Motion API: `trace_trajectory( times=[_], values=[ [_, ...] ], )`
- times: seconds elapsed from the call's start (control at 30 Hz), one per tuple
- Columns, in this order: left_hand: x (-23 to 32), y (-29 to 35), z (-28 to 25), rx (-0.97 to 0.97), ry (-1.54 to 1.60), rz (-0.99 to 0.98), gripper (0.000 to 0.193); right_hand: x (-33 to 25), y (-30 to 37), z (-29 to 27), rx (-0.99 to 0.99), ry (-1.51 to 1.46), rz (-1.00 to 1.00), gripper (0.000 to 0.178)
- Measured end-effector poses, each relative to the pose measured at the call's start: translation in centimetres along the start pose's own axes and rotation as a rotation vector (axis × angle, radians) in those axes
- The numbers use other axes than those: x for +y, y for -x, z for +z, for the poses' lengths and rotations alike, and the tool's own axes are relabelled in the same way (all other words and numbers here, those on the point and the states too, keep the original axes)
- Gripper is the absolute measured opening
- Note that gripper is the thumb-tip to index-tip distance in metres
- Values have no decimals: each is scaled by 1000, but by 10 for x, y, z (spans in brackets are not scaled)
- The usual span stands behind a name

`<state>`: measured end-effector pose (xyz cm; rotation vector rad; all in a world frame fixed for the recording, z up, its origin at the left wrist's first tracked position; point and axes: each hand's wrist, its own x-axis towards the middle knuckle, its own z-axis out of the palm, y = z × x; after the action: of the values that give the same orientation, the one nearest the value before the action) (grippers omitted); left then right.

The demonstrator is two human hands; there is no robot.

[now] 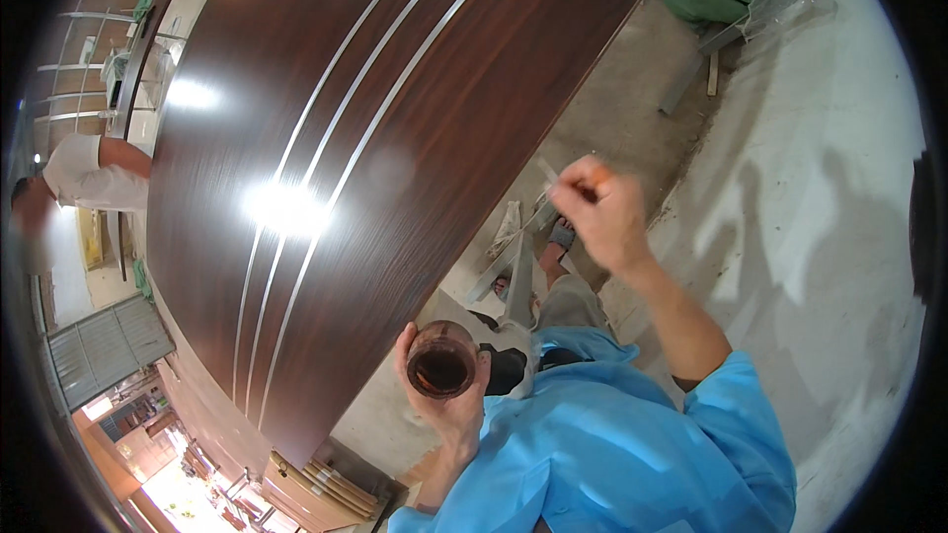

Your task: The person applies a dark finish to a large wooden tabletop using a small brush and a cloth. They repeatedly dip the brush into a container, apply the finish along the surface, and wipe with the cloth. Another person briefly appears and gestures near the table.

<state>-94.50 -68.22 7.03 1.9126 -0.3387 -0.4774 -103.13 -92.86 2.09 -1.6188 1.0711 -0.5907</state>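
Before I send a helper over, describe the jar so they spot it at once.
Find the big, glossy, dark-brown panel with silvery stripes. Just off its lower right edge, the person's left hand holds the jar. It is round, open-topped and dark inside, unlike the flat panel and bright blue shirt beside it.
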Motion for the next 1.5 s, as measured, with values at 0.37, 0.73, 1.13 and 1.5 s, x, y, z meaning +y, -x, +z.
trace_trajectory(
  times=[0.37, 0.73, 1.13, 1.5],
  values=[
    [-17, 10, -25, 73, 20, 8, 91, 4, 31, 32, -36, -69, -74, 13],
    [-35, 28, -49, 142, 33, -21, 88, 0, 67, 59, -31, 47, -211, 15],
    [-45, 36, -64, 161, 104, 13, 83, -4, 95, 85, 6, 181, -396, 14],
    [-49, 25, -67, 86, 138, 185, 80, -73, 138, 50, -337, 36, -524, 8]
  ],
)
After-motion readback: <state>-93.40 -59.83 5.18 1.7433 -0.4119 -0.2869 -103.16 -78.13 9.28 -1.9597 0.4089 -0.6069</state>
